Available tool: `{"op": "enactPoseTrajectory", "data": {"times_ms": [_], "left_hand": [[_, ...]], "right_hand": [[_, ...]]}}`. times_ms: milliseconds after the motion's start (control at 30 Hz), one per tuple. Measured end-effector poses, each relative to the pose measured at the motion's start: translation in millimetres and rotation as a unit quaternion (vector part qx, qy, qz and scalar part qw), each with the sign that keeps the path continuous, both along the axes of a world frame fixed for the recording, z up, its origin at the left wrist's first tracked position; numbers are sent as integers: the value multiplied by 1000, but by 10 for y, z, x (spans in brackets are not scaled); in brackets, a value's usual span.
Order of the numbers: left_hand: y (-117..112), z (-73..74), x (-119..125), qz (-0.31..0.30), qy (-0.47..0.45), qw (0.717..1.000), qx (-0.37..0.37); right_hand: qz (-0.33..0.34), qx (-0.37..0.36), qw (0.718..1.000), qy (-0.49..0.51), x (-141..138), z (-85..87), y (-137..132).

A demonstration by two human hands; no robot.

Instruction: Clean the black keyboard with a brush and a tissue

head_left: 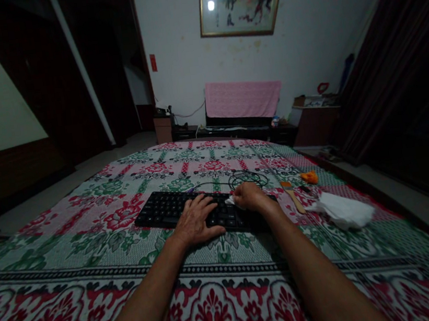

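Observation:
A black keyboard lies on the flowered bedspread in front of me. Spread flat across its middle keys is my left hand, fingers apart and holding nothing. My right hand is closed, pinching a small wad of white tissue against the keys right of centre. That hand and forearm hide part of the keyboard's right end. Behind the keyboard its black cable lies in loose coils.
To the right lie a wooden-handled brush, an orange object and a crumpled pile of white tissue. The patterned bedspread spreads underneath. Beyond it, a pink cloth covers something on a low cabinet by the wall.

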State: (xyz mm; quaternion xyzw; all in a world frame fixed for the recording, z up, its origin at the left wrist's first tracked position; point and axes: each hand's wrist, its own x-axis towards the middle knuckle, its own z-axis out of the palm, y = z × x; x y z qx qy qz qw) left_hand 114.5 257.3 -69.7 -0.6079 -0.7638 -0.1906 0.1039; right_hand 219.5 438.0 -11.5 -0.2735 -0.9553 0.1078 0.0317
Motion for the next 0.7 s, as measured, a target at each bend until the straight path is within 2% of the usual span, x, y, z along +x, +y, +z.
{"op": "enactPoseTrajectory", "data": {"times_ms": [233, 467, 567, 700], "left_hand": [[2, -75, 11, 33, -4, 999, 41], [-5, -73, 20, 56, 1, 997, 52], [-18, -41, 18, 60, 6, 997, 42], [-55, -16, -35, 64, 16, 998, 25]], "right_hand": [[7, -33, 999, -13, 50, 79, -76], [71, -82, 994, -29, 91, 120, -90], [69, -57, 996, 26, 35, 80, -99], [35, 2, 997, 72, -49, -35, -117]]}}
